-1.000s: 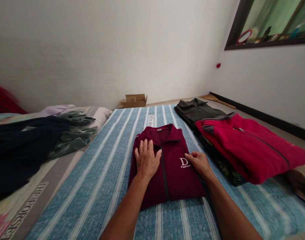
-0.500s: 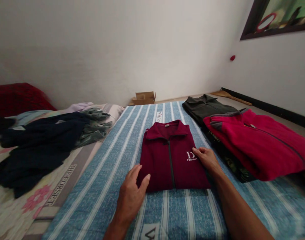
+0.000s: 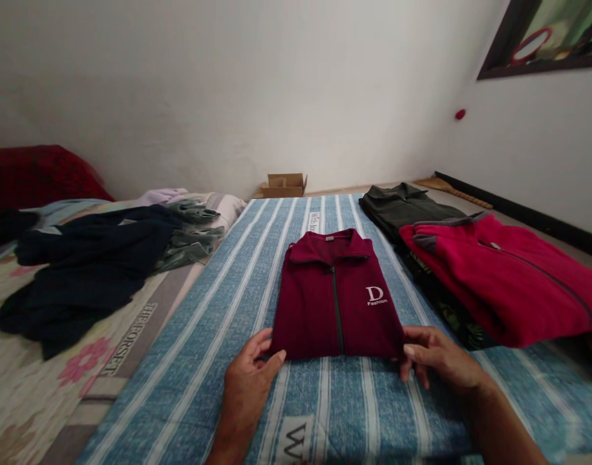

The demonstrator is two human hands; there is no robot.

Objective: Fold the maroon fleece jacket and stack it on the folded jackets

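Observation:
A folded maroon zip-up jacket (image 3: 310, 310) lies face up, collar at the far end, with a dark central zipper and a white "D Fashion" print on its right half. My left hand (image 3: 250, 371) is at its near left corner, thumb at the front edge and fingers along the side, the corner between them. At the near right corner, my right hand (image 3: 436, 355) pinches the jacket's edge between thumb and fingers; some fingertips show below the hem. The jacket rests on a blue striped bedcover (image 3: 218, 297).
To the right lie a folded crimson fleece jacket (image 3: 509, 278) and a dark grey-green garment (image 3: 412, 210). Dark navy clothing (image 3: 97, 265) and a grey-green garment (image 3: 192, 245) spread over a floral sheet (image 3: 24, 400) on the left. A cardboard box (image 3: 284, 186) stands by the wall.
My right hand has moved from the chest print down to the near right corner. My left hand has closed in at the near left corner. The view has shifted slightly.

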